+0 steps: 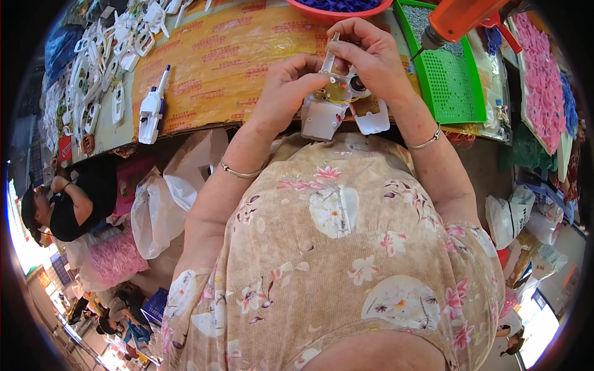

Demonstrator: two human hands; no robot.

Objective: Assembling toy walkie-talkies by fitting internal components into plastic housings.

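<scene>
One wired white housing (323, 119) at tabletop (204, 80) edge: left grip (289, 91) clasps it, right grip (375, 63) pinches pale strip (328, 62); green tray (455, 106) nearby.

See white assembly (323, 120) partly hidden by left hand (284, 93) and right hand (374, 67), red basin (311, 12) and orange screwdriver (461, 21) cut off at far edge; cannot resolve grey pieces (417, 23), right.

Blurred red lettering (215, 44) on yellow tape (216, 69)
</scene>
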